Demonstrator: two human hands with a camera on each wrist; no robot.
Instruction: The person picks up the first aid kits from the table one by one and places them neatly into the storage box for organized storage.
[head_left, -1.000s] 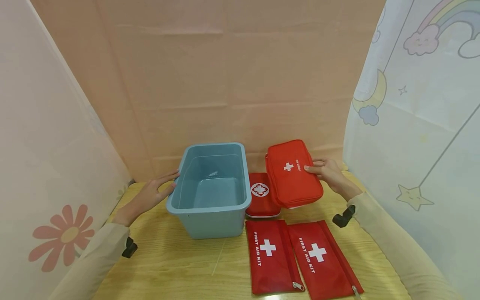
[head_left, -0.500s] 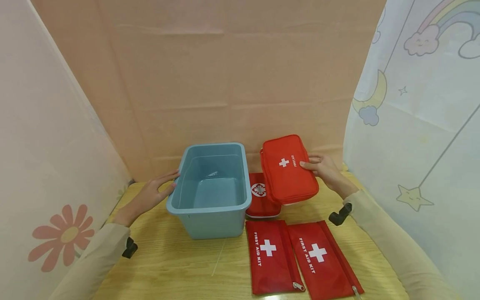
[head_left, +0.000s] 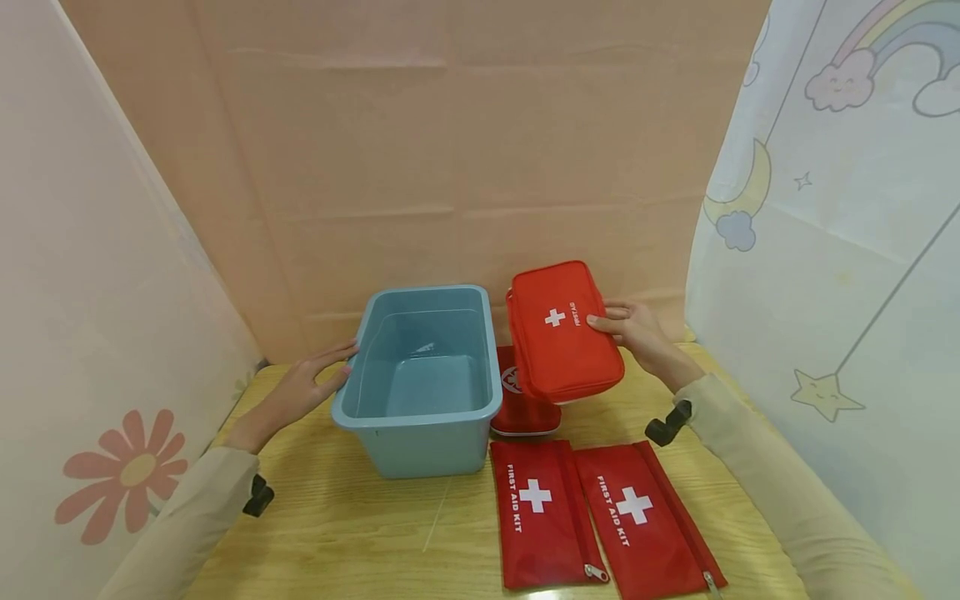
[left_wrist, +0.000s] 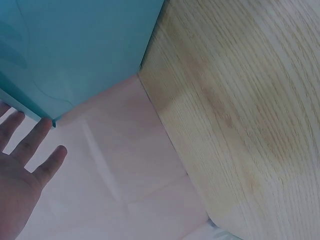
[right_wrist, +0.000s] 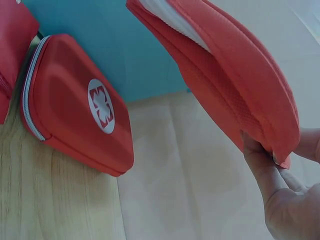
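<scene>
My right hand (head_left: 633, 329) grips a red first-aid pouch (head_left: 562, 329) by its right end and holds it tilted in the air, just right of the blue plastic bin (head_left: 420, 375). In the right wrist view the pouch (right_wrist: 235, 70) is pinched between thumb and fingers (right_wrist: 262, 165). My left hand (head_left: 307, 385) rests with straight fingers against the bin's left wall; the left wrist view shows those fingers (left_wrist: 30, 145) at the bin's edge (left_wrist: 75, 55). A small red hard case (head_left: 521, 408) lies on the table under the lifted pouch, also in the right wrist view (right_wrist: 75, 105).
Two flat red "FIRST AID KIT" pouches (head_left: 542, 512) (head_left: 645, 521) lie side by side near the front of the wooden table (head_left: 352, 533). Fabric walls close in the left, back and right sides.
My right hand has carried the red pouch up and to the left, toward the bin. The left hand and the bin have stayed put.
</scene>
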